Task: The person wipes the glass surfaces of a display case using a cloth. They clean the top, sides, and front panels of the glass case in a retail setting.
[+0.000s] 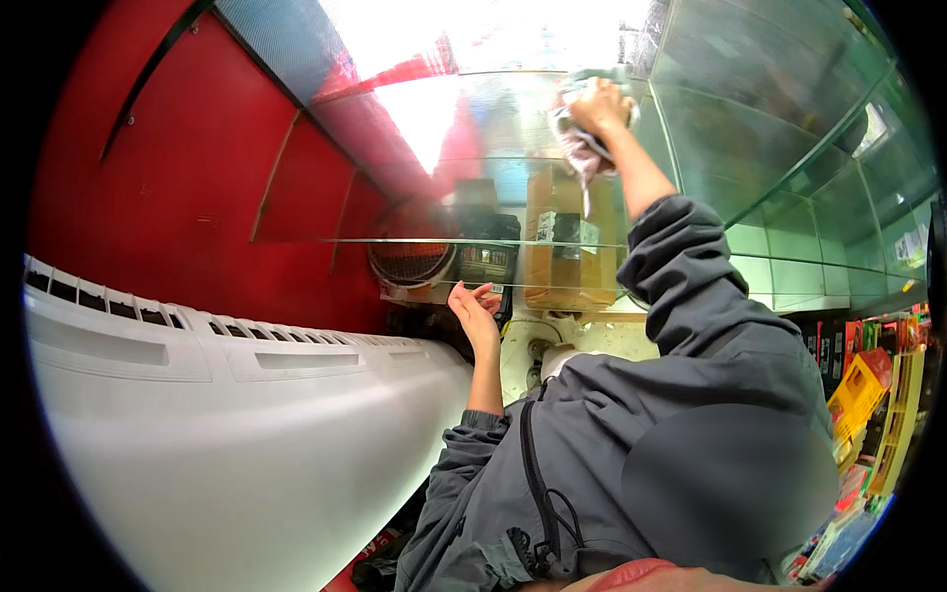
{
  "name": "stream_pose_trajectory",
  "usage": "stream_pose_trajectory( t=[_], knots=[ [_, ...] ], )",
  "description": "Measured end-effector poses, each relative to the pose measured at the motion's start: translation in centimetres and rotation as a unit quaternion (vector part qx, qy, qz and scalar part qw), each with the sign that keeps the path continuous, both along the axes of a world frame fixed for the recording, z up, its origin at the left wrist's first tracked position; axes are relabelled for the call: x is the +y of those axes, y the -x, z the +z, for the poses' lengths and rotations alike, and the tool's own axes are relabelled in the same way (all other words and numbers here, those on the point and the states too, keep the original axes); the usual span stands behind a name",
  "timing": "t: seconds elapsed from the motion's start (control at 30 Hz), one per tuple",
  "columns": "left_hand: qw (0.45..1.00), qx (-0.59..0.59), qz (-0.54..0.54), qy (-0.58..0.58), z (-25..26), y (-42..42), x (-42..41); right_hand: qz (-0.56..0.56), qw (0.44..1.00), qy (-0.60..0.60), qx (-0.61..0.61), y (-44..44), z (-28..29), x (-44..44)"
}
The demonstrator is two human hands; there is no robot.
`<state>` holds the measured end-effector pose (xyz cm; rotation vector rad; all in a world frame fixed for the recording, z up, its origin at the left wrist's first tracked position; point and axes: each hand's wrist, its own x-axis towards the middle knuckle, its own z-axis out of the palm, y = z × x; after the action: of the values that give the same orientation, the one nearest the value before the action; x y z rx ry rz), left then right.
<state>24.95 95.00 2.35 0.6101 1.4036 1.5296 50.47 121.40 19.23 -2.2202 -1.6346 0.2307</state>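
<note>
My right hand (598, 107) is stretched forward, closed on a crumpled cloth (584, 152) that is pressed on a glass shelf (510, 111). Part of the cloth hangs loosely below the hand. Nearer my body, my left hand (477, 307) is raised beside the front edge of a lower glass shelf (414, 240), fingers apart and holding nothing. Whether its fingertips touch the glass edge I cannot tell. Under the glass stand a cardboard box (570, 274) and a dark container (488, 248).
A red panel (185, 185) and a white slotted unit (259, 429) bound the left side. More glass panels (740, 96) rise at the right. A round mesh item (412, 259) sits by the red panel. Packed goods and a yellow plastic basket (854, 392) are at the far right.
</note>
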Motion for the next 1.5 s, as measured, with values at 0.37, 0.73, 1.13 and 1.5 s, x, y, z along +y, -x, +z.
stream_pose_trajectory(
  t=[0.37, 0.73, 1.13, 1.5],
  knots=[
    [0.989, -0.008, -0.143, -0.042, -3.9, -4.6, 1.4, 0.229, 0.967, -0.096, 0.055, 15.3, -1.3, -12.7],
    [0.987, -0.032, -0.157, -0.02, 0.6, -5.5, 2.5, -0.07, 0.994, -0.084, -0.003, -1.8, -1.2, -13.2],
    [0.988, 0.004, 0.047, -0.148, 7.1, 0.9, 4.0, -0.156, 0.987, -0.009, -0.042, -4.0, 0.5, 2.8],
    [0.974, 0.07, 0.107, -0.188, 8.2, -1.1, 8.1, -0.089, 0.996, -0.02, -0.013, 0.7, 1.1, 2.9]
  ],
)
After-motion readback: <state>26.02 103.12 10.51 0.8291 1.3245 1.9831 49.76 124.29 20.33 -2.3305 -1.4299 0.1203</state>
